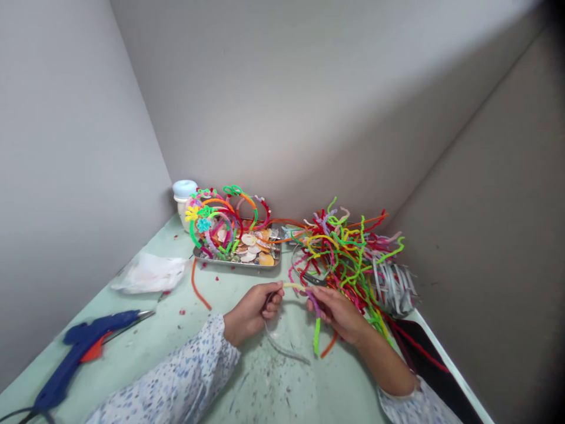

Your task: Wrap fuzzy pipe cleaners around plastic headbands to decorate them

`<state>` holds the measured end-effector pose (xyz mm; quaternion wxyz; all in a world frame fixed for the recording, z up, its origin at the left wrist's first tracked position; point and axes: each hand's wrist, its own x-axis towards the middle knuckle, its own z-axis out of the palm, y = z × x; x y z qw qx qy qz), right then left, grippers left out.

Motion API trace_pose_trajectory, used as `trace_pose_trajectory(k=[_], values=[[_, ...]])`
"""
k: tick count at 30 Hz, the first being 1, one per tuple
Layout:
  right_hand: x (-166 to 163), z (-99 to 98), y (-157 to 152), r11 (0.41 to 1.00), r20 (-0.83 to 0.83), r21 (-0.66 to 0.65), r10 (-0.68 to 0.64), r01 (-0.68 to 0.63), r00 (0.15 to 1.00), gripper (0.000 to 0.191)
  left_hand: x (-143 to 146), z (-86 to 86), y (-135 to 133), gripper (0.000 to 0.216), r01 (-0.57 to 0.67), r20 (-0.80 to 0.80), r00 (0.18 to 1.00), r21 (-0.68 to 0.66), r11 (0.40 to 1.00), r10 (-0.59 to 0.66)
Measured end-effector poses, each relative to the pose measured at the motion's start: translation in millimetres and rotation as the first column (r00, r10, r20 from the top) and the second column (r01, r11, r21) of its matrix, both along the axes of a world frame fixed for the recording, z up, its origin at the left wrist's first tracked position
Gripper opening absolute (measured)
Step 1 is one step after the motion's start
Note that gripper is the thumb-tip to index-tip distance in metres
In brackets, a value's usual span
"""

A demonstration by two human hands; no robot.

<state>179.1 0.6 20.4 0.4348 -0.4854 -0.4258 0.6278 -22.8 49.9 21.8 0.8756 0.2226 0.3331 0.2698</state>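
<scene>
Between my hands is a thin headband (pixel 292 286), its covered part wound with pipe cleaner in pale yellow, purple and bright green. Its bare grey end (pixel 286 351) curves down below my left hand. My left hand (pixel 258 309) is closed, pinching the band at the left end of the yellow stretch. Closed too, my right hand (pixel 338 312) grips the band where yellow meets purple, and the green end hangs beneath its fingers. An orange pipe cleaner (pixel 329 344) lies just below my right hand. Parts of the band are hidden behind my fingers.
A metal tray (pixel 238 264) holds shells and finished colourful headbands (pixel 216 221). Right of it lies a heap of pipe cleaners (pixel 348 253) beside bare headbands (pixel 394 287). At left are a blue glue gun (pixel 83 347), a white plastic bag (pixel 152 272) and a lidded jar (pixel 184 197).
</scene>
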Motion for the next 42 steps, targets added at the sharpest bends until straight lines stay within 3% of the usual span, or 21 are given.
trace_pose_trajectory(k=[6, 11, 24, 29, 38, 42], values=[[0.5, -8.4, 0.9, 0.999, -0.101, -0.038, -0.016, 0.012, 0.995, 0.025, -2.4, 0.6, 4.8, 0.018, -0.076, 0.047, 0.996, -0.02, 0.997, 0.077], [3.1, -12.7, 1.1, 0.997, -0.121, -0.072, -0.012, 0.003, 0.993, 0.023, -3.4, -4.3, 6.6, 0.015, -0.065, 0.076, 0.995, -0.019, 0.998, 0.067], [2.2, -14.9, 1.7, 0.998, -0.066, -0.056, 0.011, -0.015, 0.998, 0.028, 1.0, -12.3, 5.5, 0.018, -0.135, 0.0, 0.991, 0.09, 0.987, 0.136], [1.8, -16.7, 1.9, 0.999, -0.072, -0.051, 0.0, -0.004, 0.997, 0.027, 1.8, -11.2, 6.2, 0.023, -0.14, 0.015, 0.99, 0.036, 0.989, 0.14], [2.0, -19.3, 0.3, 1.0, -0.04, -0.027, 0.003, -0.004, 0.999, 0.026, 2.7, -11.4, 4.9, 0.018, -0.182, 0.018, 0.983, 0.053, 0.982, 0.181], [2.9, -20.4, -1.1, 1.0, -0.028, -0.015, -0.005, 0.005, 1.0, 0.037, 3.4, -13.7, 4.8, 0.02, -0.179, 0.035, 0.984, 0.066, 0.982, 0.177]])
